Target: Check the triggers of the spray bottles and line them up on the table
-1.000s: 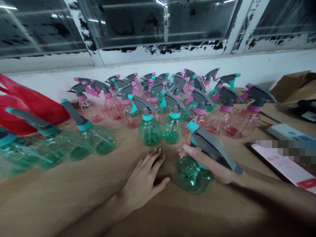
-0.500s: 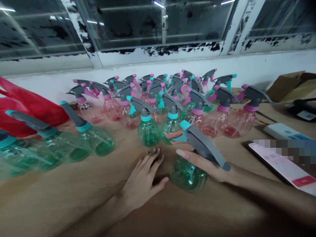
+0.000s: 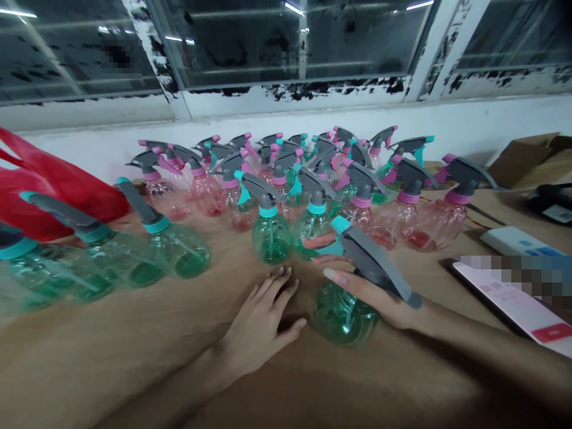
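Observation:
My right hand (image 3: 370, 292) is closed round the neck of a green spray bottle (image 3: 344, 316), which has a grey head, a teal nozzle and a teal trigger. The thumb lies across the near side; part of the fingers is hidden behind the head. To its left, my left hand (image 3: 263, 322) rests palm down on the brown table (image 3: 179, 345), fingers stretched out and holding nothing. Just beyond the hands stand an upright green spray bottle (image 3: 271, 235) and another green one (image 3: 311, 223) beside it.
Several pink spray bottles (image 3: 435, 223) crowd towards the wall, some green among them. More green bottles (image 3: 179, 250) stand at the left, near a red bag (image 3: 58, 190). A phone (image 3: 504, 298), a white device (image 3: 518, 238) and a cardboard box (image 3: 522, 158) are at the right.
The view has shifted slightly, so the background things sit a little further right. Both hands and the held spray bottle look almost unchanged.

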Motion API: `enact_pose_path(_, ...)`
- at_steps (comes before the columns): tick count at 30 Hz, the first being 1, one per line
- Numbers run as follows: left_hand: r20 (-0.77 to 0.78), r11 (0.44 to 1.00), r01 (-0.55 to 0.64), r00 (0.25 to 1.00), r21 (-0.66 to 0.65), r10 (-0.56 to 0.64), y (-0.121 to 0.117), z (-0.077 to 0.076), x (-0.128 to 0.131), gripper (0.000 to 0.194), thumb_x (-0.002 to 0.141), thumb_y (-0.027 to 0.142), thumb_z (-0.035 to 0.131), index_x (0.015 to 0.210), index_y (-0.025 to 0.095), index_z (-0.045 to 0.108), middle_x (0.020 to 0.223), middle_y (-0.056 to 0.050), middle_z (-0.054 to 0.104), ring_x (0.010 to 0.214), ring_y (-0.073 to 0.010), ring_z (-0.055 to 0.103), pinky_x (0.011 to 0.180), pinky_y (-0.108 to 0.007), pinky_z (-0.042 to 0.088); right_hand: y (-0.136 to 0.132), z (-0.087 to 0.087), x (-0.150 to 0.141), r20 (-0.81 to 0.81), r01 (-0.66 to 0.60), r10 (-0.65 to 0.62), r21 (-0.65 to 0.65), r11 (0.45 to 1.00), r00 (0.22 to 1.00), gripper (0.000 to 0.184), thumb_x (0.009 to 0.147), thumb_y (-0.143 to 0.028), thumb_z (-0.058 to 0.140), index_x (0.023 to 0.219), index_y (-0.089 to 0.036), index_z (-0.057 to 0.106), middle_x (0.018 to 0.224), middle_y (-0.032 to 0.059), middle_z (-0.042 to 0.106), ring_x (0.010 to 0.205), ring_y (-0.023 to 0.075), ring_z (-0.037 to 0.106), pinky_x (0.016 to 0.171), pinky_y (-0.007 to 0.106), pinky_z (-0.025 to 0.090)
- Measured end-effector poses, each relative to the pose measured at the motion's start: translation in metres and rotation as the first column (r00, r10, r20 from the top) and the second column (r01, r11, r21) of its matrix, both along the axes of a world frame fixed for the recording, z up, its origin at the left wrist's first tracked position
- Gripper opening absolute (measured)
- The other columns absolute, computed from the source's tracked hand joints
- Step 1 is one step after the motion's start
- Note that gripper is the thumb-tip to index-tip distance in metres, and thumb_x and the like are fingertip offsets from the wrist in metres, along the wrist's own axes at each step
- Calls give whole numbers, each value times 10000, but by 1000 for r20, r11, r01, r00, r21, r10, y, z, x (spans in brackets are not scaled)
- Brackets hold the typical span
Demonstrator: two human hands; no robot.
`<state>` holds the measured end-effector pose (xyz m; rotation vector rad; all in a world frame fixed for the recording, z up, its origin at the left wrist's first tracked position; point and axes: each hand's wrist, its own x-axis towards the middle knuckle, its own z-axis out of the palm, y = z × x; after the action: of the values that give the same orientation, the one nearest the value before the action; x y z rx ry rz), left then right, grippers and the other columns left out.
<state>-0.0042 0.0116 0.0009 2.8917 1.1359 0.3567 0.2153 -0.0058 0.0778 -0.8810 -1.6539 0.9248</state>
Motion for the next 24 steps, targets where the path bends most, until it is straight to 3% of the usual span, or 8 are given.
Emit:
enact_pose_path(11, 15, 1000, 11, 1000, 9, -11, 0, 0, 0, 581, 912, 446, 512, 1385, 139, 371, 1434, -132, 387, 1307, -294, 352, 1050, -454, 317, 1, -7, 3, 4, -13, 13, -11, 1000, 1000, 296, 822, -278, 635, 1112, -243, 591, 1161, 41, 639, 957, 192, 662, 868, 344, 541)
enact_pose_path(24, 36, 1000, 10, 999, 11, -10, 2, -2, 0, 567, 909, 446, 517, 1370, 142, 390, 1404, -137, 420, 1266, -304, 403, 1031, -468, 344, 0, -1, 2, 7, -4, 4, -12, 1000, 1000, 275, 816, -264, 628, 1084, -224, 585, 1099, 35, 657, 918, 174, 670, 829, 313, 549)
